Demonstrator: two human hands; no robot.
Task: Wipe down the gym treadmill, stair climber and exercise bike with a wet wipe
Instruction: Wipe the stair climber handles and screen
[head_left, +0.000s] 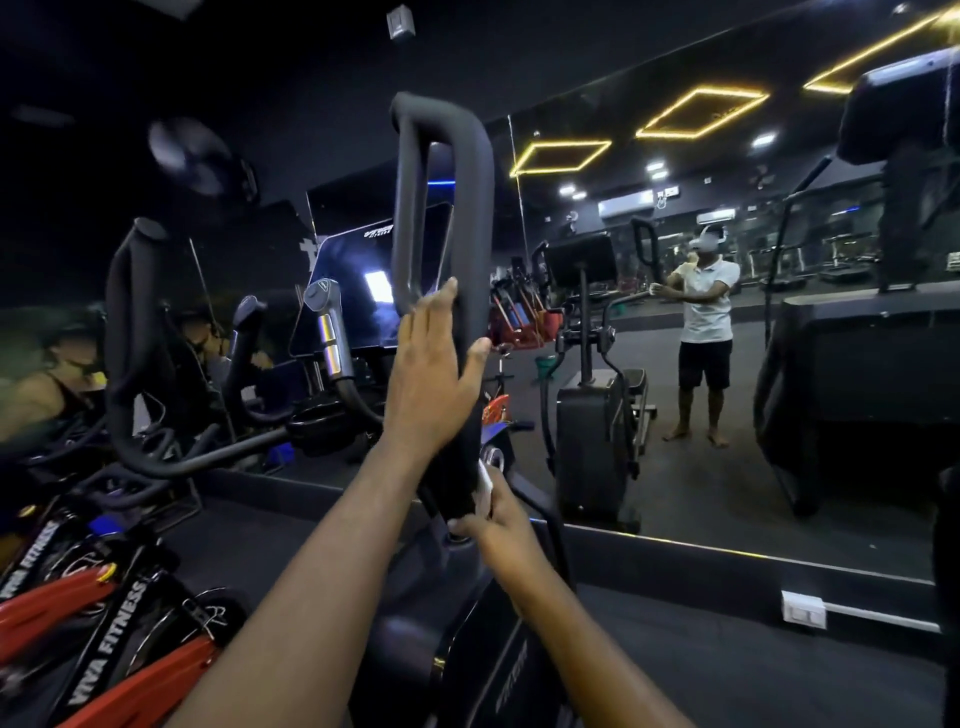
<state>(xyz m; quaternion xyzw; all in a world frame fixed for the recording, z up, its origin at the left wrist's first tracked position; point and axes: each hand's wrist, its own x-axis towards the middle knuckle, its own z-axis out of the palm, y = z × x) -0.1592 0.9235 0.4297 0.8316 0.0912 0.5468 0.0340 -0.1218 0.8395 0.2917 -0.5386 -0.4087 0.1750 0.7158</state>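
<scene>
Progress: mid-job I'd guess. The wipe is low on the tall looped handle (470, 208), and the loop above the fingers probably still needs doing. Can't tell whether the red exercise bike (104, 587), off to the left of the fingers, got wiped.
Left hand (431, 379): fingers straight and together, flat against the handle, thumb on the bar's other side, holding nothing.
Right hand (501, 519): just below the left fingers, curled round the bar.
Wet wipe (484, 488): white, bunched under the right fingers, pressed on the handle.

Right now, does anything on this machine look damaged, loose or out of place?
Nothing stands out. The black handle loop looks intact, the left hand rests flat on it, and the right hand holds the white wipe around its lower stem.
</scene>
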